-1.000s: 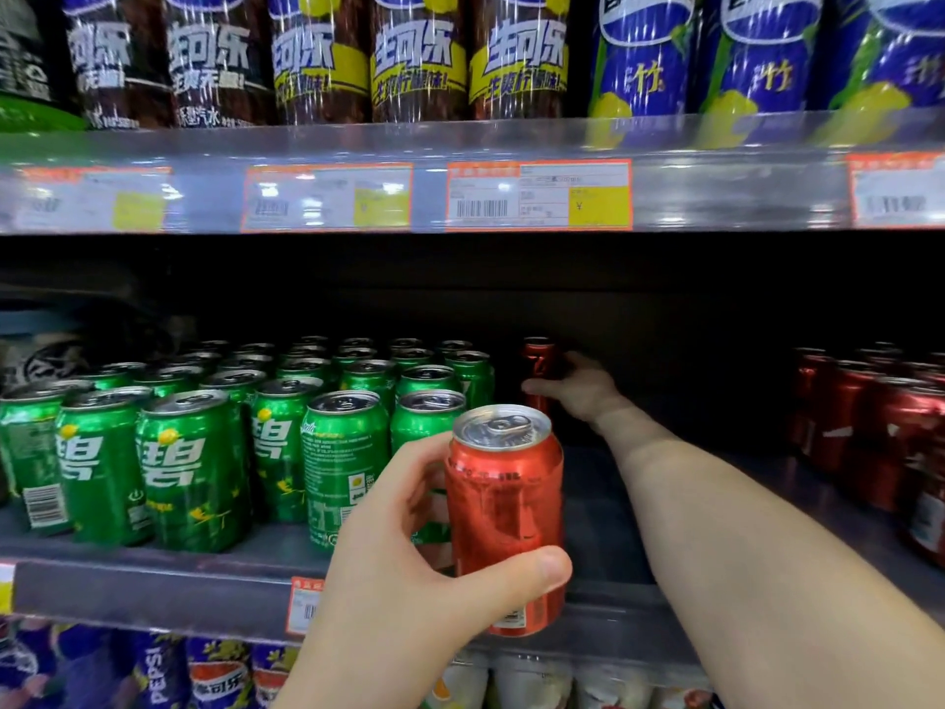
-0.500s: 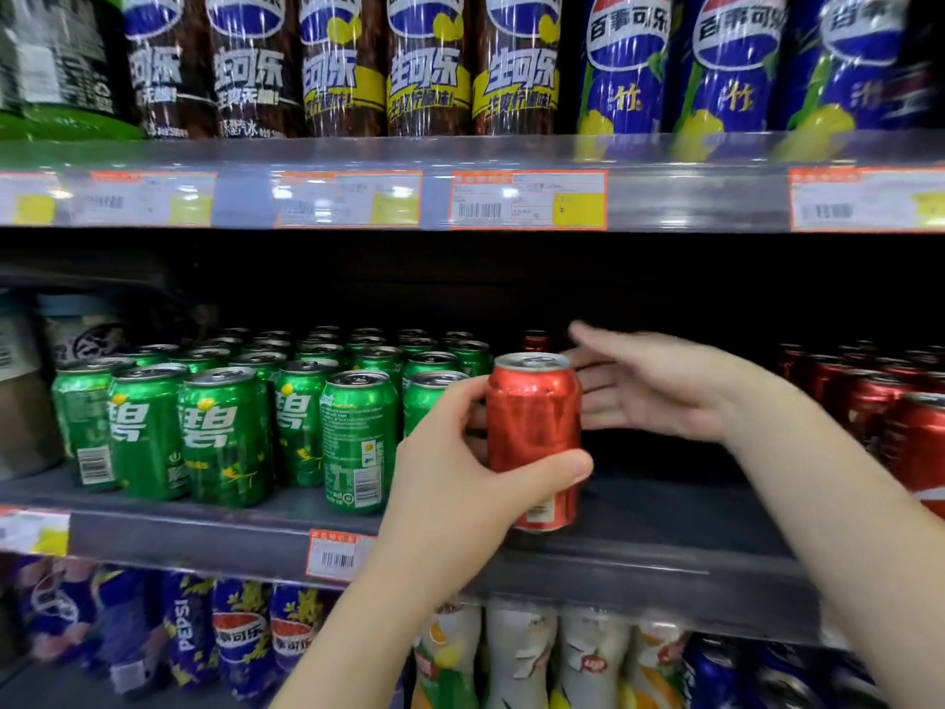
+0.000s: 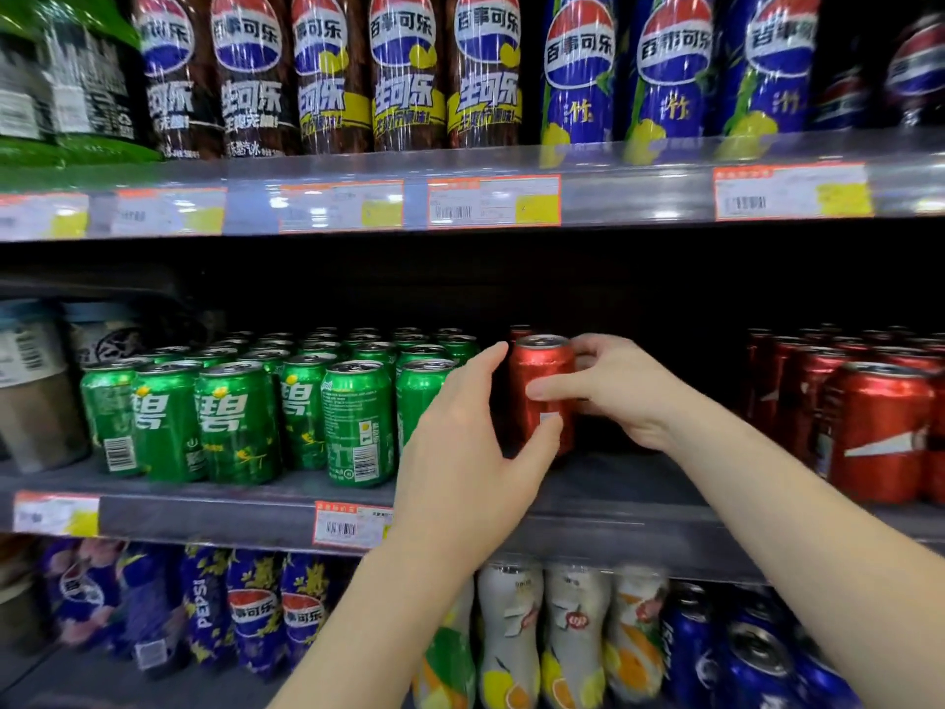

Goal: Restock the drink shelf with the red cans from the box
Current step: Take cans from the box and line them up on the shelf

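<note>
Two hands grip one upright red can (image 3: 541,373) just right of the green cans (image 3: 353,417), left hand (image 3: 460,452) lower, right hand (image 3: 621,388) higher.

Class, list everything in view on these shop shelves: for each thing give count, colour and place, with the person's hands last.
held can: one, red, middle shelf, gap between the can groups.
can behind: one, red, deeper in that gap.
green cans: many, green, middle shelf left.
red cans: many, red, middle shelf right.
tubs: at least two, pale, middle shelf far left.
cola bottles: at least five, dark, top shelf.
blue bottles: three, blue, top shelf right.
price tags: several, orange-edged, fronts of both shelves.
Pepsi bottles: several, blue, lower left.
pale bottles: about three, whitish, lower centre.
blue cans: several, blue, lower right.
left hand: one, gripping the held can's left side.
right hand: one, gripping its right side.
</note>
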Tool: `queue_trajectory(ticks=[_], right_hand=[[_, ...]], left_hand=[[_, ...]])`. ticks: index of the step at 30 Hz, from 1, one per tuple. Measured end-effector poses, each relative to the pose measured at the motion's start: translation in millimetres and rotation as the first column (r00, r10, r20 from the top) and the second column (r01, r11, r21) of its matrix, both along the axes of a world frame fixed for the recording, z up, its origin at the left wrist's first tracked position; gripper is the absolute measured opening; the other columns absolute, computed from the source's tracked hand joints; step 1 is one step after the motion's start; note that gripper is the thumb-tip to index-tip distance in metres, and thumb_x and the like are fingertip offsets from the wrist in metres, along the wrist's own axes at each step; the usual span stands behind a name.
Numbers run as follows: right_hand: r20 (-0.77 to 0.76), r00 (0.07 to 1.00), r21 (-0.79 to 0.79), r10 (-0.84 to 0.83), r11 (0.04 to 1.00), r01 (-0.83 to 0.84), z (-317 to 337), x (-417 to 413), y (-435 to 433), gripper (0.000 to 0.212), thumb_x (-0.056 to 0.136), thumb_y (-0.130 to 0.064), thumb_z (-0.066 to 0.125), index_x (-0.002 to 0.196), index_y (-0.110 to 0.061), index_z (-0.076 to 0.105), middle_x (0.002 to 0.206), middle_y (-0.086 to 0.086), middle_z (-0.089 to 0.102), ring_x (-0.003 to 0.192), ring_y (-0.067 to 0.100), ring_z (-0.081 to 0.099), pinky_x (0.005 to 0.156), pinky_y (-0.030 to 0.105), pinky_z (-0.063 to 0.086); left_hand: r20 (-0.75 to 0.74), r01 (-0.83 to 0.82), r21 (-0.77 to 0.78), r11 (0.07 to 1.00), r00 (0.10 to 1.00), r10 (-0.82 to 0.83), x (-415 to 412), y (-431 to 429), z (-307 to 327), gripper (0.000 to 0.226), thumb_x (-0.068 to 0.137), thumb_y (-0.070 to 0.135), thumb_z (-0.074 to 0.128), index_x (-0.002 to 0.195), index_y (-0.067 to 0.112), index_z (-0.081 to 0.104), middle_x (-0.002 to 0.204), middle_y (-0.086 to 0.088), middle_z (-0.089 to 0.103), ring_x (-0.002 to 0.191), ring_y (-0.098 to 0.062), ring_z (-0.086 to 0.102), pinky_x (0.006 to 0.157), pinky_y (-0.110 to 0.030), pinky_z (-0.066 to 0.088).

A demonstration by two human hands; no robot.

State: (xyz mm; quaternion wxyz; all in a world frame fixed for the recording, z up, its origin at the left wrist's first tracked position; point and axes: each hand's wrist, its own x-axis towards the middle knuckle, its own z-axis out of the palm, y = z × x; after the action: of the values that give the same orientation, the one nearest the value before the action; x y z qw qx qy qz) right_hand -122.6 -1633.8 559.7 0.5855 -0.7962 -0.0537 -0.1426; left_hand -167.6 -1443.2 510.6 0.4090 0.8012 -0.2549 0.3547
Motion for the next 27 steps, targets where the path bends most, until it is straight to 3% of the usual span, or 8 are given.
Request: queue_trajectory(ticks=[3, 8, 12, 17, 23, 27], right_hand=[[-0.026, 0.999, -0.035, -0.035, 0.999, 0.034, -10.9, 28.8, 0.0, 0.069, 0.064, -0.018, 0.094, 0.125, -0.015, 0.062, 0.109, 0.003, 0.074, 0.102, 0.018, 0.071, 0.097, 0.043, 0.056], [-0.034, 0.996, -0.099, -0.087, 0.992, 0.084, -16.0, 57.5, 1.7, 0.069, 0.074, -0.025, 0.089, 0.134, -0.017, 0.056, 0.112, 0.000, 0.068, 0.102, 0.015, 0.065, 0.086, 0.029, 0.050], [-0.065, 0.993, -0.218, -0.097, 0.973, 0.080, -5.3, 73.0, 2.5, 0.059, 0.076, -0.027, 0.087, 0.127, -0.022, 0.058, 0.116, 0.002, 0.066, 0.102, 0.016, 0.062, 0.080, 0.028, 0.052], [-0.079, 0.976, -0.295, -0.201, 0.940, 0.169, -2.5, 99.7, 4.7, 0.069, 0.069, -0.034, 0.092, 0.128, -0.015, 0.061, 0.123, 0.007, 0.068, 0.111, 0.022, 0.065, 0.098, 0.039, 0.054], [-0.038, 0.947, -0.320, -0.318, 0.902, 0.290, -8.7, 120.5, 6.8, 0.075, 0.067, -0.041, 0.091, 0.130, -0.015, 0.060, 0.124, 0.007, 0.068, 0.112, 0.024, 0.066, 0.100, 0.041, 0.053], [-0.027, 0.943, -0.304, -0.333, 0.901, 0.309, -9.8, 123.3, 6.3, 0.070, 0.072, -0.038, 0.089, 0.131, -0.015, 0.060, 0.125, 0.007, 0.068, 0.112, 0.024, 0.066, 0.097, 0.036, 0.053]], left_hand=[[0.116, -0.078, 0.098, 0.992, 0.991, 0.067, -2.5, 6.1, 3.4, 0.064, 0.093, 0.048, 0.064, 0.151, 0.031, 0.044, 0.147, 0.015, 0.052, 0.134, -0.004, 0.048, 0.104, -0.028, 0.047], [0.175, -0.186, 0.190, 0.964, 0.973, 0.153, 4.5, 17.5, 8.1, 0.063, 0.092, 0.044, 0.064, 0.150, 0.026, 0.047, 0.149, 0.010, 0.053, 0.136, -0.009, 0.048, 0.100, -0.023, 0.042], [0.205, -0.226, 0.258, 0.939, 0.963, 0.175, 10.7, 23.3, 13.3, 0.065, 0.090, 0.044, 0.063, 0.151, 0.026, 0.046, 0.152, 0.007, 0.050, 0.138, -0.012, 0.048, 0.104, -0.026, 0.043], [0.206, -0.255, 0.307, 0.917, 0.958, 0.197, 17.5, 30.6, 18.2, 0.066, 0.089, 0.046, 0.063, 0.150, 0.026, 0.047, 0.152, 0.006, 0.051, 0.139, -0.015, 0.048, 0.110, -0.032, 0.040], [0.214, -0.256, 0.323, 0.911, 0.958, 0.193, 23.4, 45.0, 15.1, 0.063, 0.089, 0.046, 0.059, 0.148, 0.023, 0.050, 0.146, 0.004, 0.056, 0.133, -0.019, 0.053, 0.110, -0.036, 0.043], [0.247, -0.248, 0.296, 0.923, 0.953, 0.177, 23.3, 52.2, 9.7, 0.060, 0.089, 0.043, 0.060, 0.144, 0.021, 0.054, 0.141, 0.003, 0.060, 0.130, -0.018, 0.056, 0.110, -0.037, 0.044]])
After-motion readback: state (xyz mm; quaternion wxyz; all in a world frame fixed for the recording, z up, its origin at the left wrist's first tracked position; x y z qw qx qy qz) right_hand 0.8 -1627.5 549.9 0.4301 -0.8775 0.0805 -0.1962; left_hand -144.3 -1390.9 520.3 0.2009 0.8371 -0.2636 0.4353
